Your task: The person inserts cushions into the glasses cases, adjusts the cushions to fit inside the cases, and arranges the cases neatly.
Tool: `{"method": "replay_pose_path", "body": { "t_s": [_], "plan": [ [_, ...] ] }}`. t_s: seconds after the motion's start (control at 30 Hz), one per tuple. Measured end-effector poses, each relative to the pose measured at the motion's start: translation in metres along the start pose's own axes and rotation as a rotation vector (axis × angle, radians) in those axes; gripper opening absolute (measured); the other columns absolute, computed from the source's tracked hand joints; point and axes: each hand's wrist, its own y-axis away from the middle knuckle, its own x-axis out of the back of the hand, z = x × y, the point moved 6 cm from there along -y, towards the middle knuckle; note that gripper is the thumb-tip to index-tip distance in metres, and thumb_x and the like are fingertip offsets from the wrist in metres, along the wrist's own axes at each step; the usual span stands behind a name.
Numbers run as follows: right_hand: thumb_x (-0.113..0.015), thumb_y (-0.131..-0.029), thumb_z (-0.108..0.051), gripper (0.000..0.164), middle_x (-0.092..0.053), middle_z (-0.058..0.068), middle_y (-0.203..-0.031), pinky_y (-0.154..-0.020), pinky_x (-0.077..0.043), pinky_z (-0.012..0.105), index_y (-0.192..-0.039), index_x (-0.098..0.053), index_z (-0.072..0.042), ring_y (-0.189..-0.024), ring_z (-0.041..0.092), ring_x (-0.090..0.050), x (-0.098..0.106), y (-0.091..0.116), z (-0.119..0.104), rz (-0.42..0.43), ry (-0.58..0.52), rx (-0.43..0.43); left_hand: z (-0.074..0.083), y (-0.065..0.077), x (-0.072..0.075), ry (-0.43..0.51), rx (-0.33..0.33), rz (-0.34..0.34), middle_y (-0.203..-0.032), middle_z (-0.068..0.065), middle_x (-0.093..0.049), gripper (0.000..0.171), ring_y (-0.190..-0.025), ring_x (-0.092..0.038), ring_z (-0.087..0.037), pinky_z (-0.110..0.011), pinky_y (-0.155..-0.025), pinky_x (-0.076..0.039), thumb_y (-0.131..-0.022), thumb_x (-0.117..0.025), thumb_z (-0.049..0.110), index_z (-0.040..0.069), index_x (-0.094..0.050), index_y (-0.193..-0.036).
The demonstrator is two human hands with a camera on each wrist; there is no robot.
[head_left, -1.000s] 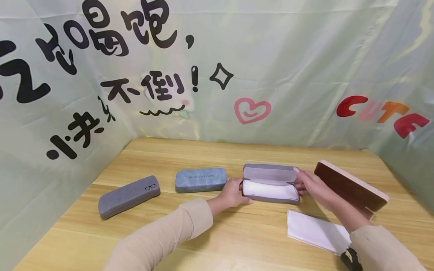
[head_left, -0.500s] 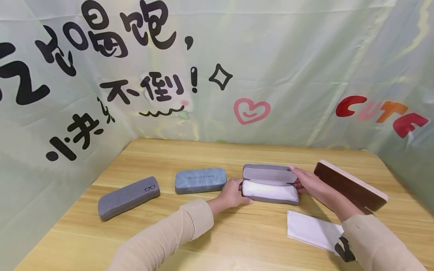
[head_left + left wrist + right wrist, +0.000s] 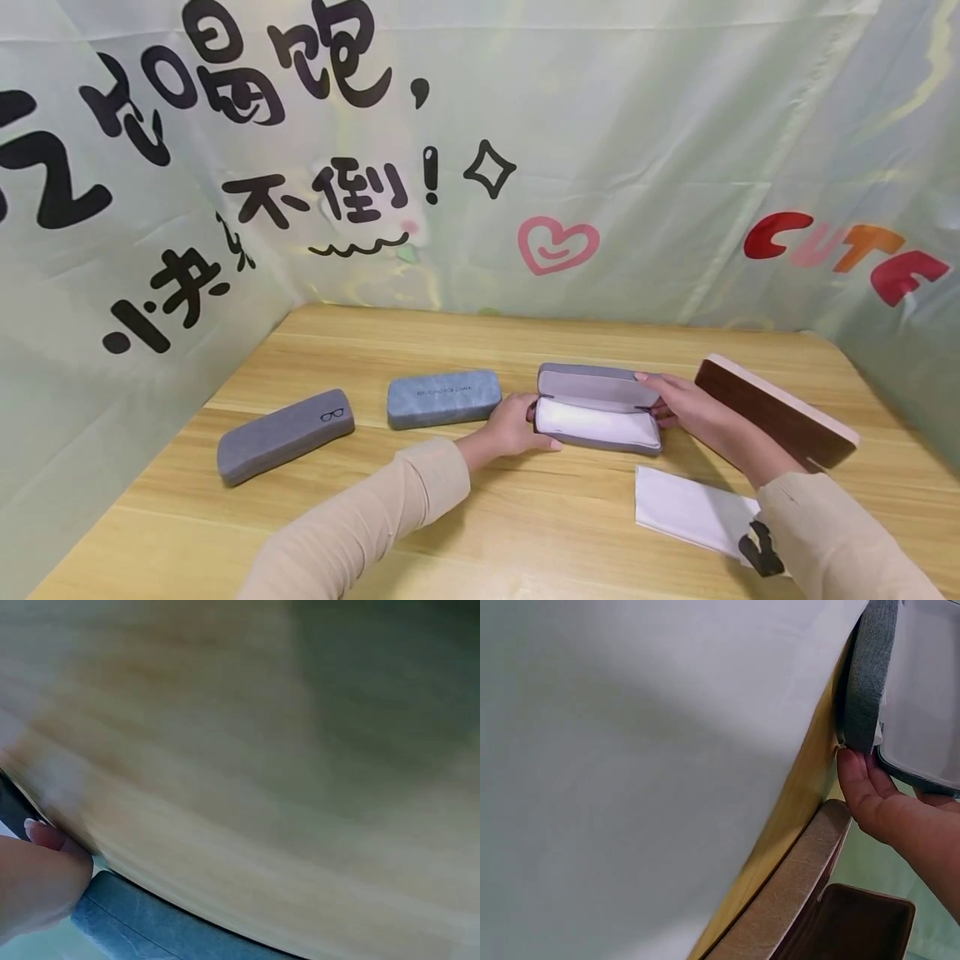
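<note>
A grey glasses case (image 3: 600, 390) lies open on the table in the head view, its lid raised at the back and a white lining or cloth showing in its base. My left hand (image 3: 513, 429) holds its left end, thumb at the front corner; the other fingers are mostly hidden. At the right end, my right hand (image 3: 693, 410) has its thumb on the lid's edge and fingers curled beside the base. In the right wrist view, fingertips (image 3: 855, 769) touch the end of the case (image 3: 874, 675). A blue glasses case (image 3: 444, 400) stands just left of my left hand.
A closed grey glasses case (image 3: 285, 437) with a spectacles print lies at the left. Beyond my right forearm stands an open pinkish-brown case (image 3: 776, 412). A folded white cloth (image 3: 690, 508) lies in front, partly under my right sleeve. Printed fabric (image 3: 660, 150) surrounds the table.
My right hand has shifted slightly left along the lid's edge, and its forearm with it. My left hand and the cases have hardly moved.
</note>
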Motion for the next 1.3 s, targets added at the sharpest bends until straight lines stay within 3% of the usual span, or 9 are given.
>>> {"method": "replay_pose_path", "body": {
  "t_s": [0.23,0.47,0.7,0.87,1.03,1.17,1.3],
  "plan": [
    [-0.033,-0.099,-0.042,0.076,-0.035,0.017,-0.114,-0.077,-0.044,0.026,-0.143,-0.004,0.013,-0.089,0.017,-0.042,-0.0002,0.0005,0.0009,-0.021,-0.048,0.040,0.0004,0.0004,0.0005,-0.012,-0.010,0.000,-0.076,0.002,-0.046,0.040,-0.078,-0.038,-0.011,-0.022,-0.065,-0.029,-0.069,-0.082,0.028,0.009,-0.060,-0.097],
    [-0.037,-0.099,-0.039,0.074,-0.040,0.009,-0.110,-0.075,-0.045,0.021,-0.142,-0.009,0.014,-0.085,0.010,-0.045,0.0011,0.0005,0.0024,-0.019,-0.088,0.047,0.0014,-0.0001,0.0011,-0.024,0.002,0.000,-0.079,0.003,-0.052,0.043,-0.080,-0.041,-0.010,-0.021,-0.068,-0.031,-0.069,-0.082,0.027,0.009,-0.062,-0.103],
    [-0.036,-0.100,-0.036,0.071,-0.036,0.018,-0.122,-0.075,-0.045,0.022,-0.141,-0.010,0.016,-0.086,0.010,-0.044,-0.0001,0.0015,0.0010,-0.031,-0.105,0.087,0.0026,0.0002,0.0027,-0.005,-0.011,0.007,-0.071,0.005,-0.041,0.038,-0.074,-0.037,-0.010,-0.020,-0.062,-0.028,-0.068,-0.083,0.025,0.008,-0.060,-0.094],
    [-0.037,-0.100,-0.032,0.066,-0.037,0.013,-0.121,-0.077,-0.044,0.022,-0.140,-0.016,0.016,-0.088,0.009,-0.044,-0.0012,0.0011,0.0013,-0.041,-0.135,0.123,0.0025,0.0005,0.0027,0.035,-0.015,0.012,-0.067,0.004,-0.039,0.037,-0.068,-0.035,-0.009,-0.019,-0.059,-0.026,-0.067,-0.083,0.021,0.007,-0.061,-0.092],
    [-0.036,-0.101,-0.033,0.067,-0.024,0.028,-0.140,-0.081,-0.043,0.020,-0.141,-0.014,0.016,-0.096,0.004,-0.043,-0.0018,0.0022,0.0022,-0.051,-0.114,0.150,0.0026,0.0002,0.0027,0.046,-0.012,0.004,-0.069,0.002,-0.044,0.038,-0.068,-0.036,-0.009,-0.018,-0.058,-0.028,-0.067,-0.083,0.020,0.006,-0.061,-0.095],
    [-0.036,-0.100,-0.034,0.066,-0.017,0.032,-0.145,-0.092,-0.042,0.028,-0.141,-0.015,0.014,-0.116,0.018,-0.043,-0.0023,0.0037,0.0026,-0.045,-0.070,0.162,0.0024,0.0002,0.0031,0.050,-0.013,0.005,-0.072,0.002,-0.048,0.040,-0.069,-0.038,-0.009,-0.018,-0.061,-0.030,-0.067,-0.083,0.019,0.005,-0.062,-0.098],
    [-0.036,-0.100,-0.035,0.066,-0.015,0.032,-0.146,-0.101,-0.037,0.041,-0.141,-0.018,0.014,-0.131,0.039,-0.027,-0.0032,0.0063,0.0016,-0.034,-0.047,0.179,0.0025,0.0001,0.0027,0.053,-0.021,0.008,-0.075,0.001,-0.052,0.042,-0.070,-0.039,-0.009,-0.018,-0.061,-0.032,-0.067,-0.083,0.020,0.004,-0.062,-0.100]
  ]
}}
